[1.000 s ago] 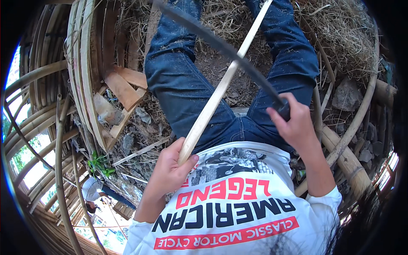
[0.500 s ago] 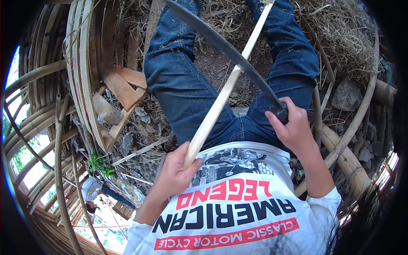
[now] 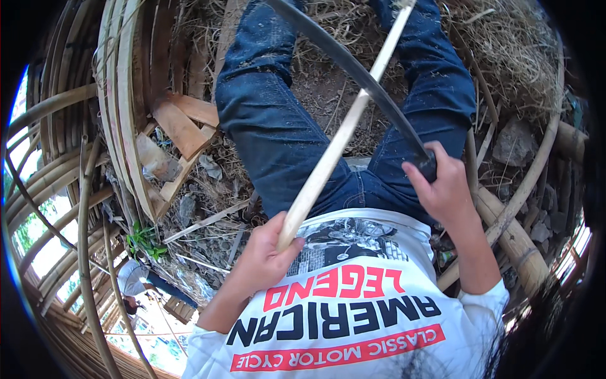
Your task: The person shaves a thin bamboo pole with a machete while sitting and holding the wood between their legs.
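Fingers of the left hand (image 3: 268, 252) clench the near end of a pale strip (image 3: 328, 161), slanting over the blue jeans (image 3: 259, 120) from seven o'clock to one; the right hand (image 3: 445, 186) grips a long dark knife (image 3: 386, 106) aimed between ten and eleven, crossing the strip. Looks like shaving, mid-strip; the next stroke probably calls for a shallow, steady angle.

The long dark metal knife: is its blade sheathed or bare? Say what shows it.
Bare: the knife shows uncovered dark metal from the right hand up across the long, pale wooden strip.
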A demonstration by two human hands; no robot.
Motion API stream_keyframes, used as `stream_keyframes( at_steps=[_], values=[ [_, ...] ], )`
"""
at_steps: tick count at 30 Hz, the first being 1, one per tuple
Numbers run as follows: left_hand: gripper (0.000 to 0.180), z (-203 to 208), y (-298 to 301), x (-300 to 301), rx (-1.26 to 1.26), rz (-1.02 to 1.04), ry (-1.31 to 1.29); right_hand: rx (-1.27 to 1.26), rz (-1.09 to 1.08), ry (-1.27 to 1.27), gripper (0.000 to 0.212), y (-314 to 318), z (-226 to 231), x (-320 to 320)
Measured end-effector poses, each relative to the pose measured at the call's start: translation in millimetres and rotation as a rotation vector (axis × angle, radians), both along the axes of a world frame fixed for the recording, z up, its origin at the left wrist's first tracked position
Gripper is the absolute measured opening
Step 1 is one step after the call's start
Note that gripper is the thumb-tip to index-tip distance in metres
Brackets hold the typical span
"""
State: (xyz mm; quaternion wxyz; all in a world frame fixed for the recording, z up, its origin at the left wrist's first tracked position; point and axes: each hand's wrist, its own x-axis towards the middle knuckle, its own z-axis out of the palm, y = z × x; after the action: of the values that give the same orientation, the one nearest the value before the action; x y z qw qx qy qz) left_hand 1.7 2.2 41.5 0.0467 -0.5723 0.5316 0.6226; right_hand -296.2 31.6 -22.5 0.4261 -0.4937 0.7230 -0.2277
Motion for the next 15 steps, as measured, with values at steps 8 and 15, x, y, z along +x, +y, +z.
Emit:
stream_keyframes(
  at_steps=[8, 15],
  values=[
    [0.021, -3, 1, 1, 0.112, 0.081, -0.004, -0.159, 0.198, 0.048, 0.033, 17, 12, 19],
    [0.021, -2, -9, 2, 0.106, 0.049, 0.042, -0.046, 0.000, 0.020, 0.030, 9, 11, 14]
  ],
)
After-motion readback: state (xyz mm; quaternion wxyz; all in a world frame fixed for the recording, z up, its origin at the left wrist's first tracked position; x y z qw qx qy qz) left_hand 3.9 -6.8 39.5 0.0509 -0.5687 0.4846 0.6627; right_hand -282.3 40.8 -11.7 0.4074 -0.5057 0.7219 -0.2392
